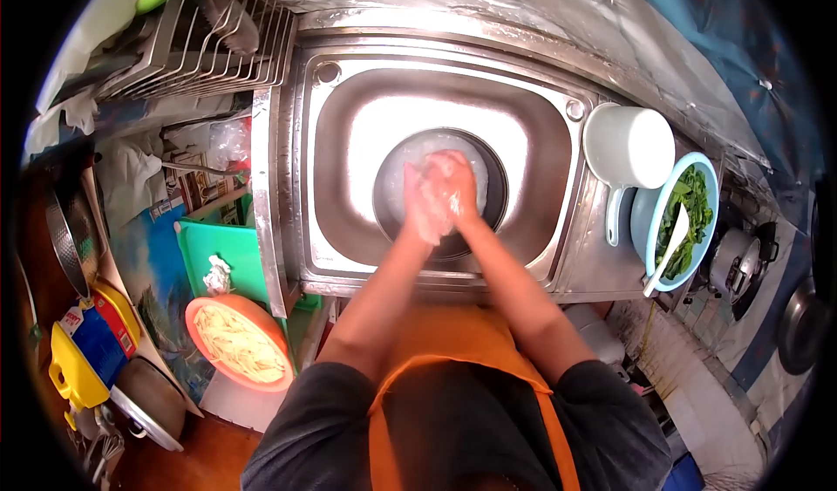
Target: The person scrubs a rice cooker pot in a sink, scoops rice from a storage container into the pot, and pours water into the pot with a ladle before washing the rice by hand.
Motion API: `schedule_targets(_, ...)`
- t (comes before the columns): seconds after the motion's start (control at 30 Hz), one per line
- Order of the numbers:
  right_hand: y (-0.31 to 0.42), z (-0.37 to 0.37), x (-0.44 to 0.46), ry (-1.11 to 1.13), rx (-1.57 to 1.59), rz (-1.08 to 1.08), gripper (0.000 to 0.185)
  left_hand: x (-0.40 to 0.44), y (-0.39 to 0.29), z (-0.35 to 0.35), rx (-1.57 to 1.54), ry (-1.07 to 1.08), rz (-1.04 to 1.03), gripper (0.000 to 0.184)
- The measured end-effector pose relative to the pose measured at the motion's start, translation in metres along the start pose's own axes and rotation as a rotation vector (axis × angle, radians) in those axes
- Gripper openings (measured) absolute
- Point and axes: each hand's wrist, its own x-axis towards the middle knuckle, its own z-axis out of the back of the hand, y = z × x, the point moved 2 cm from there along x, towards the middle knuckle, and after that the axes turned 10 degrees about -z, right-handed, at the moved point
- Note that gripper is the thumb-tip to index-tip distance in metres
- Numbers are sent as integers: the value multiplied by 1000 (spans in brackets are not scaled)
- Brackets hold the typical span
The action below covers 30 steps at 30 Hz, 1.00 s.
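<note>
Inside the steel sink (pixel 336 194) sits a round dark-rimmed pan (pixel 499 196) holding cloudy whitish liquid (pixel 403 155). Over its middle, my left hand (pixel 420 201) and my right hand (pixel 457 184) are pressed together, both wet. The right hand's fingers curl over the left, closed. Whatever is between the palms, if anything, is hidden, and the left fingers are partly covered and blurred.
Right of the sink stand a white dipper (pixel 629 146) and a light blue bowl (pixel 645 221) of leafy greens (pixel 695 216) with a white spoon (pixel 673 242). At left are a wire rack (pixel 209 55), a green tray (pixel 231 251) and an orange bowl (pixel 196 317) of pale strips (pixel 240 343).
</note>
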Motion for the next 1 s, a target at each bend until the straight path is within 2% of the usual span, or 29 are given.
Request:
schedule_targets(0.07,-5,-2,0,-27,55,-97,20,-4,2,3,-28,0,-17,71)
schedule_targets(0.13,-4,-14,-9,-34,118,261,22,3,-5,7,-1,-33,22,73)
schedule_targets(0.17,-8,-20,-24,-31,140,432,23,18,-6,21,-116,243,68,74)
schedule_targets(0.2,11,-19,-41,-77,66,380,22,42,-5,48,-235,514,114,75)
schedule_targets(0.27,-1,-16,-27,-43,232,123,20,31,-5,39,-272,493,206,74)
schedule_targets(0.3,-5,-15,-16,-25,320,-2,20,13,-5,15,-169,309,149,70)
schedule_targets(0.33,8,-6,-7,129,369,-434,21,-2,0,-8,-64,122,89,67)
schedule_targets(0.37,9,-10,-10,44,318,-203,22,-10,0,-16,40,-63,27,64)
schedule_targets(0.43,-9,-30,-22,-130,202,259,25,6,-9,4,30,123,30,67)
schedule_targets(0.47,-32,-52,-24,-168,47,362,28,27,-11,33,-10,207,51,68)
schedule_targets(0.5,-30,-45,-26,-151,-4,335,28,41,-8,51,-52,289,76,70)
schedule_targets(0.53,-21,-35,-23,-138,-51,309,28,39,-5,39,-375,626,213,67)
schedule_targets(0.57,-13,-26,-14,-128,-94,290,28,40,0,38,-114,433,114,63)
schedule_targets(0.6,-18,-22,-1,-237,-223,297,23,24,1,23,147,231,14,59)
schedule_targets(0.63,-12,-18,11,-150,-324,247,20,9,-3,5,404,26,-93,57)
schedule_targets(0.67,0,-12,18,-59,-427,195,17,-5,-12,-11,784,-154,-184,44)
schedule_targets(0.7,4,-10,23,34,-532,136,14,2,-18,-2,1060,-104,-269,42)
schedule_targets(0.77,-4,-10,33,118,-710,337,13,33,-27,12,1591,20,-449,38)
schedule_targets(0.83,-10,-10,40,157,-811,546,18,53,-25,11,1739,98,-620,35)
schedule_targets(0.9,-50,-25,46,79,-1112,530,22,93,-18,53,1895,208,-818,34)
schedule_targets(0.93,-76,-33,51,46,-1270,527,24,96,-15,50,1741,120,-667,35)
schedule_targets(0.97,-97,-39,55,100,-1267,374,26,89,-13,40,1595,49,-511,36)
schedule_targets(1.0,-115,-45,60,151,-1258,217,27,90,-10,51,1694,85,-536,36)
